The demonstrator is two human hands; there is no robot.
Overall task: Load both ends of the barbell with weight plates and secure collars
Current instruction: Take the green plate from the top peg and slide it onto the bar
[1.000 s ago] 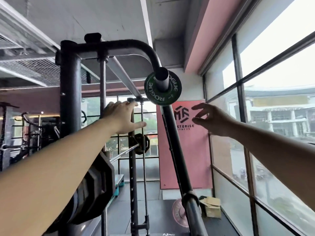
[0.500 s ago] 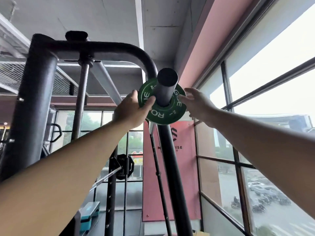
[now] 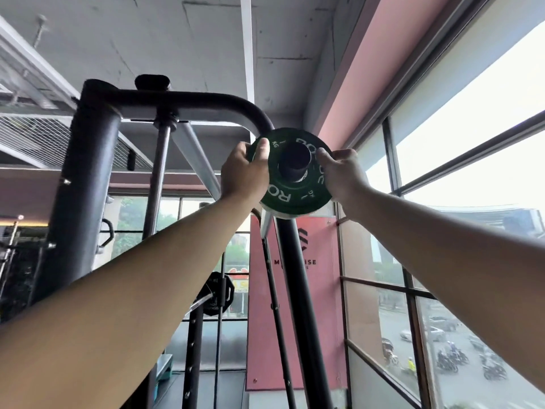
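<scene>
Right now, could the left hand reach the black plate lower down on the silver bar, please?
Probably not at once: the left hand is gripping the green plate on its peg, and the black plate sits lower and seemingly farther off.

Weight plate point(image 3: 292, 190): dark green, white lettering. Storage peg point(image 3: 296, 162) through it: black. Banner point(image 3: 321, 261) below plate: pink, dark logo.

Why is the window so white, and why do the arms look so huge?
Head view: daylight overexposes the window, leaving the green plate dim; the wide lens stretches the near forearms, so the left hand and right hand look small.
</scene>
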